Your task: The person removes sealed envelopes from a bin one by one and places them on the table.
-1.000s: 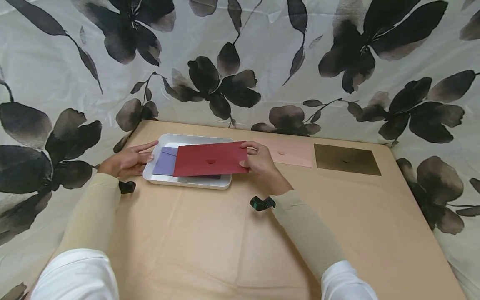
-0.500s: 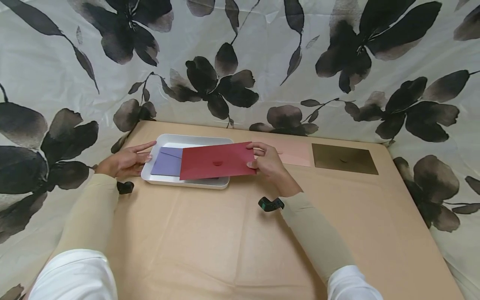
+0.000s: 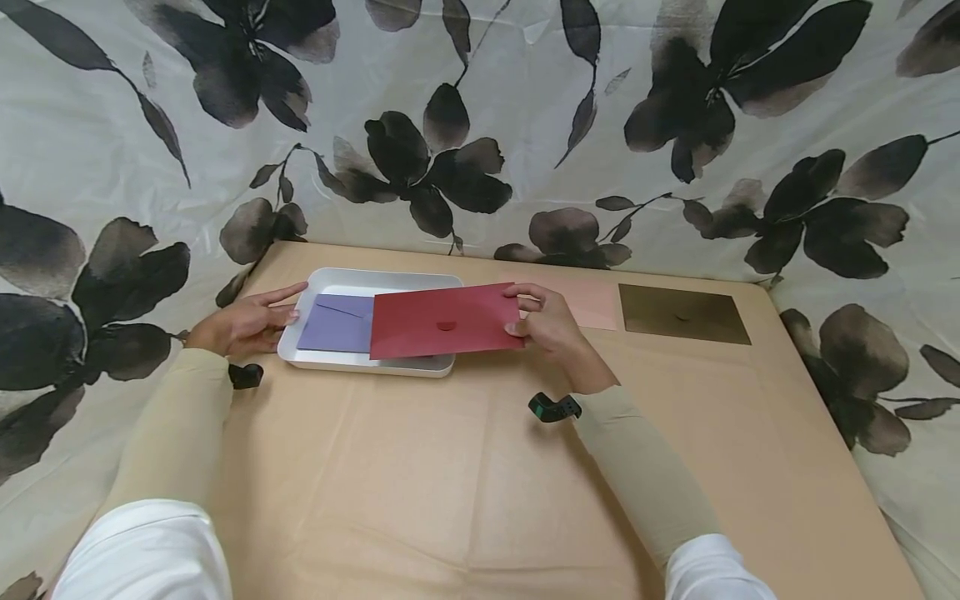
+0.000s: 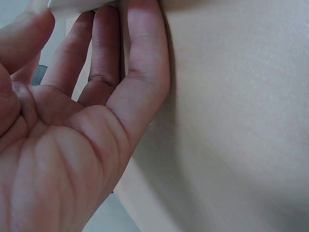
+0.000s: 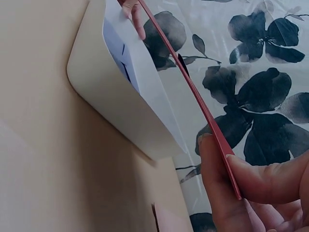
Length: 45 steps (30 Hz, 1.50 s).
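Note:
My right hand (image 3: 553, 327) pinches the right end of a red envelope (image 3: 427, 308) between thumb and fingers. The right wrist view shows this envelope (image 5: 203, 108) edge-on, raised above the tray. It covers much of the white tray (image 3: 375, 367) from above. A purple envelope (image 3: 326, 337) lies inside the tray on the left, its right part hidden beneath the red one. At the tray's left end, my left hand (image 3: 247, 325) holds the rim. In the left wrist view, its thumb is at the tray rim (image 4: 72, 7) and its other fingers reach beneath.
A pink envelope (image 3: 592, 302) lies on the tan-covered table (image 3: 405, 467), partly behind my right hand. To its right lies a brown-gold envelope (image 3: 686, 315). A floral cloth (image 3: 555, 108) hangs at the table's back edge.
My right hand has shifted to the right with the red envelope, so more of the purple envelope shows. The left hand keeps its place at the tray.

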Each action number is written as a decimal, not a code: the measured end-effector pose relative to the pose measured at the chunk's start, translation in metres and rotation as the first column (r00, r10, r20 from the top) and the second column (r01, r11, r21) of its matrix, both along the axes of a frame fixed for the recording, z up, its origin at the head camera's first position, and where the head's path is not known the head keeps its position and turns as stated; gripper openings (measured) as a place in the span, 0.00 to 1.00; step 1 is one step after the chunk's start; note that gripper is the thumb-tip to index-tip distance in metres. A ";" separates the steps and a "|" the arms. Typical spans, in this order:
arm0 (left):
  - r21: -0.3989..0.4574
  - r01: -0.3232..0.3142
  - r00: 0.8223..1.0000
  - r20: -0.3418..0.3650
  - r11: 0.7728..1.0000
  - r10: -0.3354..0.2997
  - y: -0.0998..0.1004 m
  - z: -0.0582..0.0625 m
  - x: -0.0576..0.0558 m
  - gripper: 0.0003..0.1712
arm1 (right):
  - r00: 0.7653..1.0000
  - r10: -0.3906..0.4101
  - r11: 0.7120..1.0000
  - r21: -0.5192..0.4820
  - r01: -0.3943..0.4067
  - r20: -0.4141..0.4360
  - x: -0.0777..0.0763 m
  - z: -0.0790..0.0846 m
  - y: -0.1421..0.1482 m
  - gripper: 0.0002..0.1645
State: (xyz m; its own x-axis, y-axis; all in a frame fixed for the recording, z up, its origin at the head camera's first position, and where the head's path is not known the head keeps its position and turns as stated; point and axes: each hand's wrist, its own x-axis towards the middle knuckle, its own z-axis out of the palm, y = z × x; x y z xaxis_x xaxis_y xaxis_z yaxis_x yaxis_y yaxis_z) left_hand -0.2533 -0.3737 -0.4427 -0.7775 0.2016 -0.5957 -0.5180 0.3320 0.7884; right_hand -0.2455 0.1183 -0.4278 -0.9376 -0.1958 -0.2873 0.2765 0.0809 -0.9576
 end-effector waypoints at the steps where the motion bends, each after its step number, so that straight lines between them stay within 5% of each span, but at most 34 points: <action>1: -0.002 0.000 1.000 -0.001 1.000 0.000 0.000 0.000 0.000 0.46 | 1.000 -0.002 1.000 0.001 0.002 0.000 0.000 0.000 0.002 0.36; 45: 0.003 0.000 1.000 0.002 1.000 0.000 0.000 0.000 0.002 0.45 | 0.999 -0.031 0.999 -0.012 0.031 0.025 0.011 0.002 0.091 0.37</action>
State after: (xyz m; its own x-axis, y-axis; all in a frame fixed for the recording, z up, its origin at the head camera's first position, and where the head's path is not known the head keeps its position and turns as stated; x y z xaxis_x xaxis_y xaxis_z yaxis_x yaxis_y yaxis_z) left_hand -0.2509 -0.3738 -0.4428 -0.7765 0.2033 -0.5964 -0.5193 0.3294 0.7885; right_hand -0.2340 0.2095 -0.4254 -0.9359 -0.1701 -0.3084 0.3024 0.0605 -0.9512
